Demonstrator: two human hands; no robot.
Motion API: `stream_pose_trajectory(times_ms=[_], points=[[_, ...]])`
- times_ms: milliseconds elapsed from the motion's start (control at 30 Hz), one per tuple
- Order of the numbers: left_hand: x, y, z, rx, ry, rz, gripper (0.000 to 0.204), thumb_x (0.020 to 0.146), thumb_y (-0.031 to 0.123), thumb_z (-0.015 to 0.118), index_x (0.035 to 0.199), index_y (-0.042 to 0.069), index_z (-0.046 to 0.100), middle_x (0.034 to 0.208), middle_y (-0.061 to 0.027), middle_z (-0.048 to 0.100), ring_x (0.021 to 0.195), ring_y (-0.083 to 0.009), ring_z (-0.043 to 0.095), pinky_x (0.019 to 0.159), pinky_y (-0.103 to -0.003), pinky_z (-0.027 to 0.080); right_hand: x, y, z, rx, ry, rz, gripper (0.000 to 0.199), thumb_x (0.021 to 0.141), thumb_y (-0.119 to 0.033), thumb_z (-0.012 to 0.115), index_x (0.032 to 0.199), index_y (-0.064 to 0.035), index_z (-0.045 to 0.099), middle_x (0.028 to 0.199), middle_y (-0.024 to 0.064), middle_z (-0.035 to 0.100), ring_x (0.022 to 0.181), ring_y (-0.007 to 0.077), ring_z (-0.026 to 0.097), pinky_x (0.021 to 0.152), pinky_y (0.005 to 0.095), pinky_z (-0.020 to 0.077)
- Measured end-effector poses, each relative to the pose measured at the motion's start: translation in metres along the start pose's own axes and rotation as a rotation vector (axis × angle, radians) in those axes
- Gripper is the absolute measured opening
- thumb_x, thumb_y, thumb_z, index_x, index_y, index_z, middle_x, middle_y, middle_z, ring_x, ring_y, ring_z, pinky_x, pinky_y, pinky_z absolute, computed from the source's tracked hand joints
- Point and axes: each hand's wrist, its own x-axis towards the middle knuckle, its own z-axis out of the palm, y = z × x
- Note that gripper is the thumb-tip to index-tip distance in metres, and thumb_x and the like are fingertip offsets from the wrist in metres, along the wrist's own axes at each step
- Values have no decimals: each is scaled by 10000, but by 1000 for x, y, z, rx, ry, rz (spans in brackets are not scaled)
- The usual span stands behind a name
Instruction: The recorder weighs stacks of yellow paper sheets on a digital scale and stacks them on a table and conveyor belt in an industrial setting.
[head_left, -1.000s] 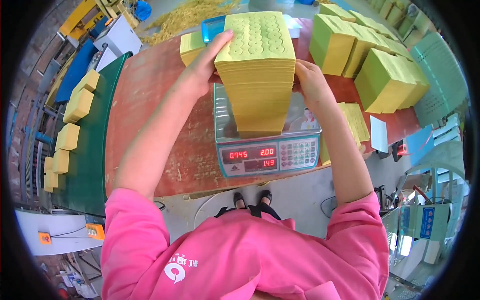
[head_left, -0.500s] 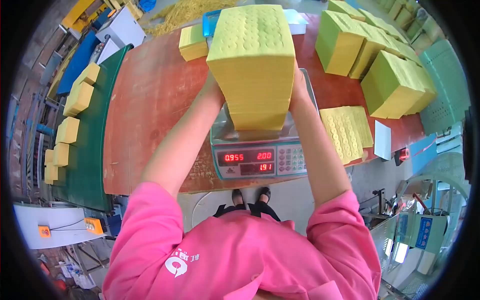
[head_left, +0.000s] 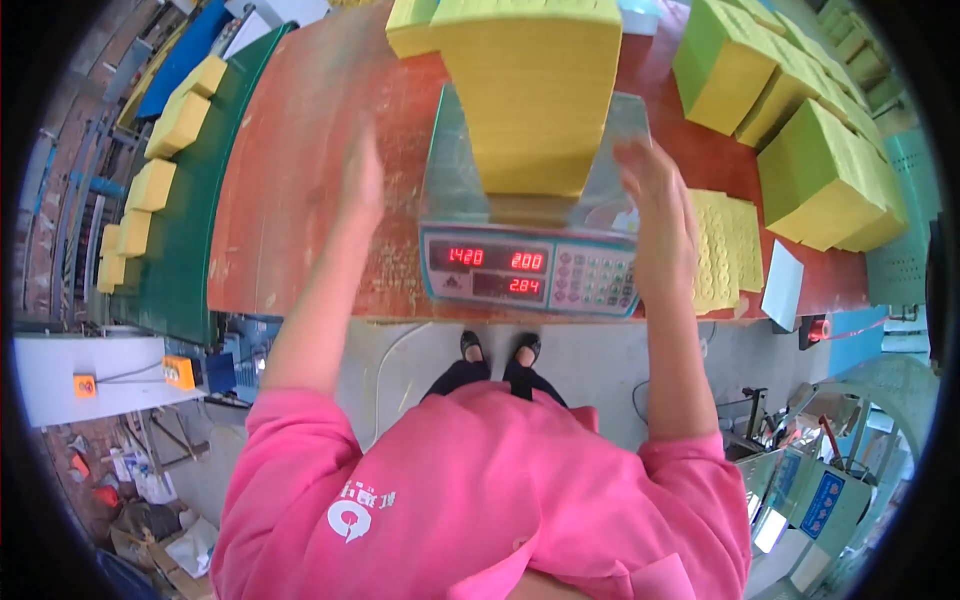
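A tall stack of yellow paper sheets (head_left: pixel 530 100) stands on the glossy platform of a digital scale (head_left: pixel 548 240), its top cut off by the upper edge of the head view. My left hand (head_left: pixel 366 185) is off to the left of the stack, over the red table, stretched out, holding nothing and somewhat smeared by motion. To the right of the stack, above the scale's right side, my right hand (head_left: pixel 662 215) is open with fingers extended, apart from the paper. Red digits glow on the scale's display. Beside my right hand lie flat yellow sheets with punched round patterns (head_left: pixel 722 245).
Several yellow paper stacks (head_left: pixel 820 175) crowd the red table's (head_left: pixel 300 180) right side, and a smaller stack (head_left: pixel 410 30) sits behind the scale. A pale card (head_left: pixel 783 285) lies at the front edge. On the left, a green conveyor belt (head_left: pixel 195 225) carries yellow blocks (head_left: pixel 180 125).
Both hands have let go of the yellow paper stack and moved apart, left and right, back toward me. The stack now rests on the scale, and the display digits have changed.
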Motion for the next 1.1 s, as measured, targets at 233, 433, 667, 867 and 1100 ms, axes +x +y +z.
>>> stream_pose_trajectory(times_ms=[233, 433, 667, 867, 1100], points=[[-163, -59, -126, 1441, 77, 128, 609, 953, 274, 531, 1433, -56, 355, 1499, -240, 345, 1408, -383, 298, 1161, -486, 223, -191, 45, -62, 89, -127, 678, 316, 965, -168, 528, 1178, 47, 616, 996, 157, 690, 933, 233, 664, 881, 351, 508], [-240, -54, -117, 1274, -51, 318, 639, 884, 174, 610, 1443, -15, 368, 1516, -207, 332, 1422, -376, 283, 1165, -499, 212, -226, 52, -16, 196, 46, 815, 292, 965, -140, 530, 1171, 46, 622, 1002, 140, 679, 886, 218, 672, 851, 320, 525], [-288, -50, -134, 1020, -88, 210, 639, 845, 65, 600, 1433, -33, 370, 1522, -207, 325, 1397, -394, 318, 1133, -465, 281, -245, 61, 16, 51, -190, 654, 284, 956, -96, 528, 1172, 72, 606, 1004, 147, 680, 892, 196, 664, 829, 306, 531], [-301, -60, -160, 1018, -73, 188, 594, 850, 63, 593, 1409, -27, 413, 1485, -202, 382, 1333, -375, 407, 1086, -429, 348, -278, 66, 37, 118, -159, 634, 277, 955, -88, 531, 1169, 73, 602, 984, 138, 684, 897, 189, 662, 827, 305, 535], [-294, -60, -141, 847, -187, 276, 376, 847, 58, 615, 1215, -13, 585, 1309, -181, 559, 1183, -354, 549, 979, -406, 452, -297, 57, 54, 60, -245, 697, 251, 951, -96, 542, 1124, 65, 626, 946, 103, 695, 887, 142, 659, 841, 274, 517]])
